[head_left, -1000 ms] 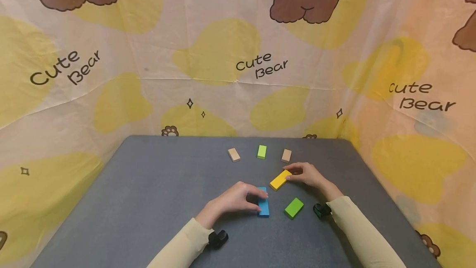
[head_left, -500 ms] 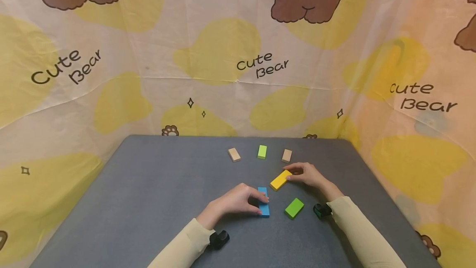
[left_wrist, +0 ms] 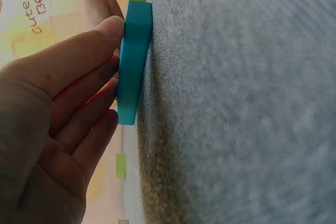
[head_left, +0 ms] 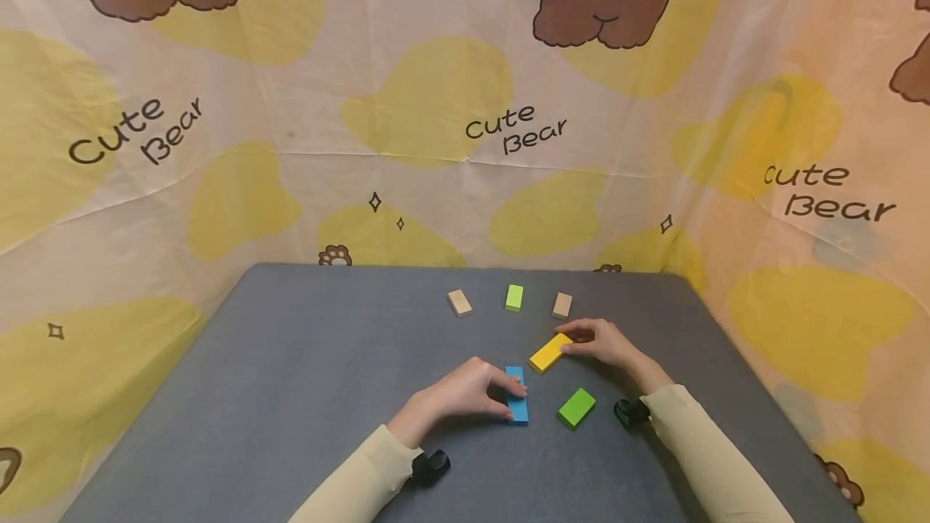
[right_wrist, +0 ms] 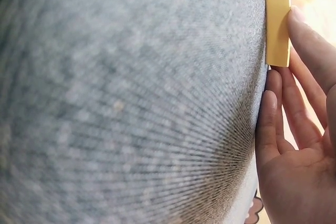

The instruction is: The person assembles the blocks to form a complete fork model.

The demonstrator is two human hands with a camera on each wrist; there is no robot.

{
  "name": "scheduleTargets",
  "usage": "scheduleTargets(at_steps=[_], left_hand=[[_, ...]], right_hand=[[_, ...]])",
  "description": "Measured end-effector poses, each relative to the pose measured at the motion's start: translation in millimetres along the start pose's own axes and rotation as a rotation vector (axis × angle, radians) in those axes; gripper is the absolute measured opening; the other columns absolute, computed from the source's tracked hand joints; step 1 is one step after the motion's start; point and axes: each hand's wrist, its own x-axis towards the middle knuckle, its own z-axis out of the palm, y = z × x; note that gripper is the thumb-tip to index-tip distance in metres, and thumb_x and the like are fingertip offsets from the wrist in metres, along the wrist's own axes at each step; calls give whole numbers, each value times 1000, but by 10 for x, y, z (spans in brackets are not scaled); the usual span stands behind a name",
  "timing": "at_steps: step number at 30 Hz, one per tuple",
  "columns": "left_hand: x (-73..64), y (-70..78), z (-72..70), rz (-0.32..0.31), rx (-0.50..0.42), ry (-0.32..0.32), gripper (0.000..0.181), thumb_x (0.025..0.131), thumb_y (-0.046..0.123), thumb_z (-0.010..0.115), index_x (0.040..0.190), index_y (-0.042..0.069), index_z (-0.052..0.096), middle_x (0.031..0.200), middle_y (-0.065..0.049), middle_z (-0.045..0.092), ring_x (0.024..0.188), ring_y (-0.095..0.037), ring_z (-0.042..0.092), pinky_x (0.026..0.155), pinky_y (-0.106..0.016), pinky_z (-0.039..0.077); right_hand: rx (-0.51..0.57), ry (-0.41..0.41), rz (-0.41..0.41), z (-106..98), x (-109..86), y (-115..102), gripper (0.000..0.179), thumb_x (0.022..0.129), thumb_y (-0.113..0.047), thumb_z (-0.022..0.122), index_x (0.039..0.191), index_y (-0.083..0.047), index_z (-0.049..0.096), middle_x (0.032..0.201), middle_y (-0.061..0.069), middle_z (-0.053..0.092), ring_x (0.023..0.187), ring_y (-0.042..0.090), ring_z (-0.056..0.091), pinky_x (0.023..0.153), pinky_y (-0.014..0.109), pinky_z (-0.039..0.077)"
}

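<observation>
In the head view my left hand (head_left: 465, 394) is over a blue block (head_left: 518, 410) lying flat on the table, thumb toward its near end and fingers farther along. The left wrist view shows the thumb and fingertips at the upper face of this blue block (left_wrist: 134, 66). My right hand (head_left: 599, 343) is at the right end of a yellow block (head_left: 548, 354), which lies slantwise. Seen from the right wrist, the thumb touches the yellow block's (right_wrist: 278, 24) upper side, and the lower fingers rest close to the cloth. A green block (head_left: 577, 407) lies between both arms.
Along the far side lie a beige block (head_left: 459, 303), a light green block (head_left: 514, 297) and another beige block (head_left: 563, 305). The grey table (head_left: 327, 361) is bordered by a printed curtain (head_left: 407, 119) behind and at the sides. Black bands sit on both wrists.
My left thumb and index fingertip have shifted slightly toward me along the blue block. The right hand and the blocks stay in place; the view shifts a little.
</observation>
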Motion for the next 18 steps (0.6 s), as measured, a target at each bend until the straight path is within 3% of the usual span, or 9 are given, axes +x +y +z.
scheduleTargets(at_steps=[18], left_hand=[[-7, 12, 6, -29, -25, -10, 35, 81, 33, 77, 115, 27, 72, 116, 14, 71, 115, 2, 62, 96, -17, 50]], right_hand=[[18, -37, -53, -20, 8, 32, 45, 85, -36, 71, 125, -15, 65, 125, 11, 66, 110, 23, 64, 96, 39, 55]])
